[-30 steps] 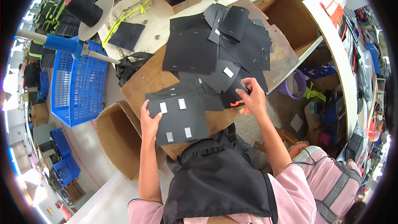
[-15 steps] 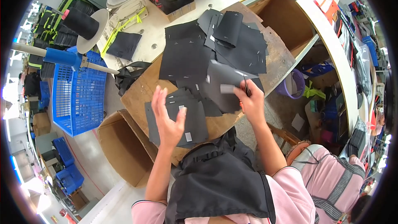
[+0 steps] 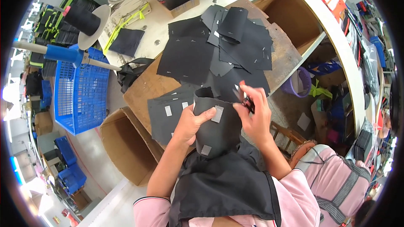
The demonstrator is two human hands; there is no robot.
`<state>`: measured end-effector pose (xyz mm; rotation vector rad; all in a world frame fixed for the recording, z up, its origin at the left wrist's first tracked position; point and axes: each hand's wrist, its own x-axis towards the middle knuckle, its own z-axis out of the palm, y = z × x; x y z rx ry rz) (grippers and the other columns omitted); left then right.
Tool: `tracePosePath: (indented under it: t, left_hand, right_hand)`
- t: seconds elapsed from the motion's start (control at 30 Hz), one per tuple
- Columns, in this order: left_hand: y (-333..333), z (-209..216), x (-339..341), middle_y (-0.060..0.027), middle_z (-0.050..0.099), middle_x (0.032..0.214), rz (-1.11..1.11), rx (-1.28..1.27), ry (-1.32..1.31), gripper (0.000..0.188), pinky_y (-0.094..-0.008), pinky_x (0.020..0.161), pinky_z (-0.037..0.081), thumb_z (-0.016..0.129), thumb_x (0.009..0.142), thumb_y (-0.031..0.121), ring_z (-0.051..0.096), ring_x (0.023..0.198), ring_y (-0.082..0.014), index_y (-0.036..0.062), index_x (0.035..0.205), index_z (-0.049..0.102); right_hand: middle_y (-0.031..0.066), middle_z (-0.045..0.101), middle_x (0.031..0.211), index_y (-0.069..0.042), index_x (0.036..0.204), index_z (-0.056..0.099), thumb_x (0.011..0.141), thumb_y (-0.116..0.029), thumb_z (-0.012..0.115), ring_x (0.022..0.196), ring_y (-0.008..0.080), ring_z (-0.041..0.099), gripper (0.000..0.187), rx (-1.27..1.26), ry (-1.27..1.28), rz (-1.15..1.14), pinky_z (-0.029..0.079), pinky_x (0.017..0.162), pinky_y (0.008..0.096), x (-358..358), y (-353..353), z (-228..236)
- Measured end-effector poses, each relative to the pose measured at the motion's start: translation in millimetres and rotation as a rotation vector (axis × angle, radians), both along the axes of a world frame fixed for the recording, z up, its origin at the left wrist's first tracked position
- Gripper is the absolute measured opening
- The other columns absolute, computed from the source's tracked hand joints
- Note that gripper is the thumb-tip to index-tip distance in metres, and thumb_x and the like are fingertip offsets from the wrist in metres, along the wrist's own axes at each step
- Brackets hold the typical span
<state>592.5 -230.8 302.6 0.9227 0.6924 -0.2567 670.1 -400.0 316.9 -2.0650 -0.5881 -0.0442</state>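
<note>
A dark grey fabric piece [image 3: 219,130] with two small pale rectangular patches hangs in front of my apron, its upper edge curling over. My left hand [image 3: 191,124] is closed on its left side, thumb lying across the front beside the upper patch. At the upper right corner is my right hand [image 3: 257,115], fingers curled round small dark thread snips [image 3: 248,102], the blades pointing up and left. Thumb and fingertips of that hand are at the fabric edge; whether they pinch it I cannot tell. More grey pieces with white patches [image 3: 164,122] lie left, partly behind my left hand.
Black fabric panels [image 3: 185,59] lie piled on the worn wooden board [image 3: 143,92]. An open cardboard box [image 3: 126,147] and a blue crate [image 3: 80,96] stand left. Thread cones [image 3: 82,20] and a tool tray [image 3: 185,6] are behind. A person in pink [image 3: 336,176] sits at right.
The grey piece has come from the pile towards me, and my left hand, open before, now grips it. My right hand has come nearer, still with the snips.
</note>
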Motion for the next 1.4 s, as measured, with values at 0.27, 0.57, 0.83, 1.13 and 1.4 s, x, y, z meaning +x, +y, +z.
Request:
tracePosePath:
  t: [0.27,0.57,0.83,1.13,1.4]
  left_hand:
    - [-6,16,-6,-0.006,0.061,0.102,0.09,0.15,-0.123,0.038,-0.0273,0.082,0.047,0.067,0.079,0.003,0.058,0.091,-0.0127,0.0004,0.114,0.054]
    - [-2,24,-8,-0.0042,0.061,0.099,0.012,0.243,-0.114,0.038,-0.0261,0.082,0.047,0.067,0.075,-0.001,0.057,0.09,-0.011,0.0012,0.111,0.054]
    - [0,22,-8,-0.0048,0.061,0.097,0.009,0.297,-0.106,0.043,-0.025,0.08,0.046,0.069,0.074,0.001,0.057,0.087,-0.0103,-0.0019,0.113,0.051]
    - [1,24,-7,-0.0063,0.061,0.096,-0.02,0.306,-0.094,0.051,-0.0237,0.077,0.048,0.068,0.073,-0.001,0.057,0.084,-0.0098,-0.0088,0.118,0.045]
    - [1,33,-6,-0.0053,0.062,0.093,-0.026,0.246,-0.115,0.038,-0.0243,0.076,0.048,0.068,0.072,-0.001,0.058,0.083,-0.0103,-0.0021,0.107,0.053]
  right_hand:
    - [0.0085,0.054,0.088,-0.007,0.099,0.057,0.071,-0.007,0.07,0.064,0.0246,0.057,0.031,-0.09,0.0,0.183,0.046,0.055,0.0328,-17,-3,-6]
    - [0.0065,0.055,0.08,-0.008,0.093,0.061,0.065,-0.008,0.073,0.065,0.0255,0.058,0.031,-0.14,-0.164,0.371,0.048,0.058,0.0333,4,-8,-4]
    - [0.0037,0.053,0.08,-0.009,0.091,0.06,0.066,-0.01,0.071,0.062,0.0226,0.056,0.027,-0.167,-0.135,0.358,0.045,0.055,0.0331,5,-12,3]
    - [0.0073,0.057,0.079,-0.007,0.092,0.061,0.065,-0.006,0.073,0.065,0.0271,0.059,0.03,-0.164,-0.087,0.417,0.051,0.063,0.0329,10,-8,-1]
    - [0.0044,0.058,0.078,-0.008,0.09,0.062,0.062,-0.007,0.074,0.063,0.0238,0.058,0.03,-0.157,-0.259,0.471,0.05,0.064,0.033,12,-8,1]
